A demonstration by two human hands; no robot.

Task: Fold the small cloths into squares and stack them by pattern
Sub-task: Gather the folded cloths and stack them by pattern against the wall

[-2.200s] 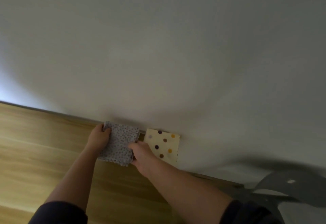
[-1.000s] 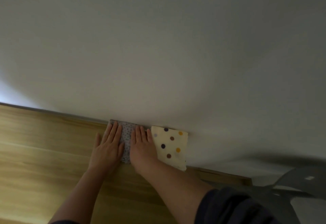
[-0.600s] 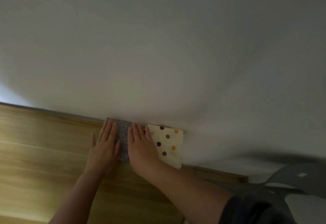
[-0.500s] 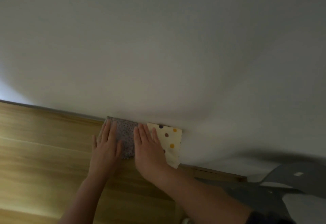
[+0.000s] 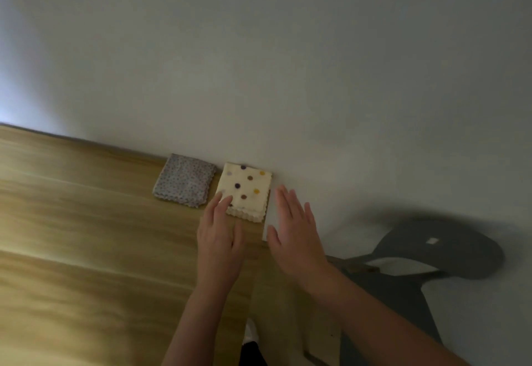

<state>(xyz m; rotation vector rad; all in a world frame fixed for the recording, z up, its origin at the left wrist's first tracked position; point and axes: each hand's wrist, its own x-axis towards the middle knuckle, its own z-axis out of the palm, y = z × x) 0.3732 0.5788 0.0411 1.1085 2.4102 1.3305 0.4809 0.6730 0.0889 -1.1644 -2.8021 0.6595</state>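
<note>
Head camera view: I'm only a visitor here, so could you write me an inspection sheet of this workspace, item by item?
Surface: wooden table set against a white wall; the light is dim.
Job's things: grey speckled cloths, folded square, lying by the wall; cream polka-dot cloths, folded and stacked, just right of them with a gap between, near the table's right edge.
Clutter: nothing seen.
Hands: left hand flat, fingers straight, tips at the cream stack's near left corner; right hand open, right of that stack, holding nothing.
Cables: nothing seen.
Surroundings: the white wall behind; grey chair to the right.
</note>
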